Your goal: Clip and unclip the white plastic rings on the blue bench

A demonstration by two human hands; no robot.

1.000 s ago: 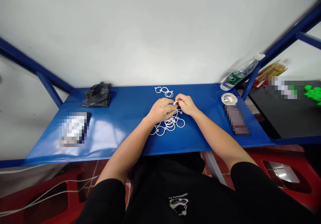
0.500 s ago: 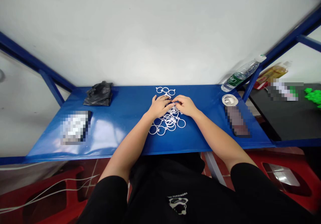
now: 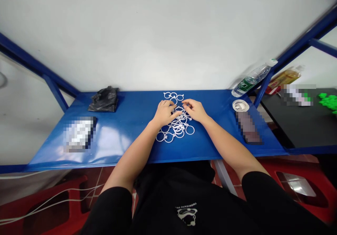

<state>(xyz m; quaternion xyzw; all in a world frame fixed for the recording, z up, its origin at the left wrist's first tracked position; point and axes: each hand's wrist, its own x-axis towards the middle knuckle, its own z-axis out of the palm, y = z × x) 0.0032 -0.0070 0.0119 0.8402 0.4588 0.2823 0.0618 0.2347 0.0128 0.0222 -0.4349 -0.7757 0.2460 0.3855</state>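
Note:
Several white curtain rings lie in a loose pile (image 3: 179, 126) in front of me, with small eyelets on their rims. Behind it, a short row of rings (image 3: 173, 95) stretches sideways, and one single ring (image 3: 173, 101) lies just in front of that row. My left hand (image 3: 164, 112) is at the pile's left edge, palm down, its fingertips beside the single ring and its thumb apart over the pile. On the right, my right hand (image 3: 195, 110) hovers by the pile's far edge, fingers bent and slightly parted, with no ring visible in them.
A black plastic bag (image 3: 104, 99) and a blurred-out item (image 3: 80, 133) are on the left of the blue table (image 3: 126, 122). On the right are a water bottle (image 3: 252, 78), a white coil (image 3: 240, 105) and a dark phone-like object (image 3: 249, 128). A wall rises behind.
My hands have moved slightly apart. The single ring, partly under my left fingers before, now shows flat below the back row.

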